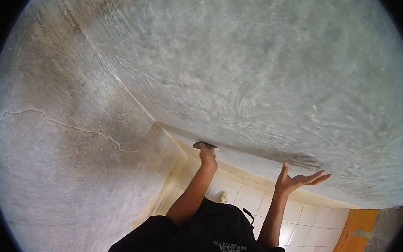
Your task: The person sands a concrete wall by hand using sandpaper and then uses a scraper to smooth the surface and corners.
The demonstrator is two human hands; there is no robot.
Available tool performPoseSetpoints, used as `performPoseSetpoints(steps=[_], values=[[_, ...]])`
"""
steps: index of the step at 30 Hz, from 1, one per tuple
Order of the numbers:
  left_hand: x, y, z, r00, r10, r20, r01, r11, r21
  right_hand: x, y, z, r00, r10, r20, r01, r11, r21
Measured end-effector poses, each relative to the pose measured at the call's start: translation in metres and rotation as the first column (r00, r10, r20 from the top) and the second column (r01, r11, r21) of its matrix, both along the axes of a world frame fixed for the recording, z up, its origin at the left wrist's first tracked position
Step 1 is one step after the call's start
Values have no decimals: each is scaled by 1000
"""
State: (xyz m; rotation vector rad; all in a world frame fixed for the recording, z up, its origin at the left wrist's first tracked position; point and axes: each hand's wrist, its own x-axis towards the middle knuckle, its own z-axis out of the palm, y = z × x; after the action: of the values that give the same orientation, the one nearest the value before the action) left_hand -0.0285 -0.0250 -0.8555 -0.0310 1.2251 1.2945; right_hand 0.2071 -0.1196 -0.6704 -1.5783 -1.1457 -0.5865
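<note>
Take the corner [136, 101] where the two grey walls meet as the mark: the flat dark tool [209, 145] is just to its right and low down, against or very near the right-hand wall [268, 84]; from this angle I cannot tell whether its edge touches. The left hand [208, 158] grips that tool, while the right hand [296, 181], farther right of the corner, holds nothing, its fingers spread and its thumb pointing toward the same wall beside a darker smear [303, 160]. To work this surface well, I would judge, the blade wants a shallow, even tilt, steady pressure and overlapping strokes led away from the corner, so that it neither gouges the join nor nicks the cream border strip [242, 172] that runs rightward from the foot of the corner. The free hand is best held clear of the blade's path, or set flat on the wall for balance. White floor tiles [297, 219] lie below and right of the corner. As for containers, I can make out none in view, so no contents can be told.
</note>
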Motion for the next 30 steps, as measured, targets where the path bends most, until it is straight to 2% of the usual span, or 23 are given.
performPoseSetpoints(steps=[3, 4, 5, 7, 9, 10, 11, 13, 14, 15, 17, 19, 20, 23, 24, 27, 28, 30], values=[[35, -25, 48, 999, -35, 13, 35, 999, 15, 12, 4, -15, 998, 34, 54, -29, 996, -82], [57, -44, 68, 1000, 1, 28, -2, 999, 55, 13, 7, -20, 997, 32, 71, -24, 992, -121], [68, -61, 79, 994, -73, 86, 54, 978, 199, 13, 11, -24, 996, 14, 89, -2, 992, -127], [66, -53, 82, 997, 21, 78, -32, 988, 154, 17, 16, -28, 991, -24, 134, 41, 990, -132], [43, -34, 76, 999, 39, 21, -42, 988, 151, 22, 11, -33, 992, 49, 120, -29, 987, -160], [30, -20, 60, 998, 60, 34, -63, 994, 85, 25, 8, -37, 992, 61, 110, -40, 982, -182], [35, -23, 64, 999, 38, 14, -40, 992, 123, 28, 9, -39, 993, 70, 100, -49, 979, -199], [62, -42, 89, 1000, -8, -25, 13, 981, 192, 30, 11, -40, 991, 69, 117, -46, 980, -191], [85, -61, 121, 1000, 19, -6, -17, 970, 241, 30, 9, -42, 990, 69, 124, -43, 979, -197], [95, -74, 139, 995, -40, 89, 14, 963, 268, 29, 9, -42, 991, 60, 116, -36, 979, -198], [94, -60, 126, 997, 64, -50, -51, 974, 219, 27, 9, -40, 994, 44, 104, -22, 979, -202], [63, -35, 87, 998, 63, -19, -52, 937, 345, 30, 1, -39, 994, 71, 88, -48, 969, -241], [55, -33, 99, 996, 85, -4, -81, 964, 251, 31, -2, -38, 994, 76, 74, -55, 966, -254], [84, -54, 110, 993, 37, -111, 0, 949, 314, 34, -13, -40, 996, 78, 45, -70, 985, -161], [95, -67, 108, 993, -32, -111, 65, 950, 305, 34, -15, -43, 999, 41, 10, -40, 990, -138], [88, -61, 109, 995, 14, -98, 18, 948, 317, 37, -9, -45, 997, -22, -68, 15, 995, -102], [73, -49, 107, 992, 18, -126, 8, 979, 203, 40, -10, -42, 996, -24, -81, 15, 993, -117], [52, -33, 77, 994, 29, -109, -7, 979, 203, 43, -13, -43, 995, -42, -85, 28, 986, -162]])
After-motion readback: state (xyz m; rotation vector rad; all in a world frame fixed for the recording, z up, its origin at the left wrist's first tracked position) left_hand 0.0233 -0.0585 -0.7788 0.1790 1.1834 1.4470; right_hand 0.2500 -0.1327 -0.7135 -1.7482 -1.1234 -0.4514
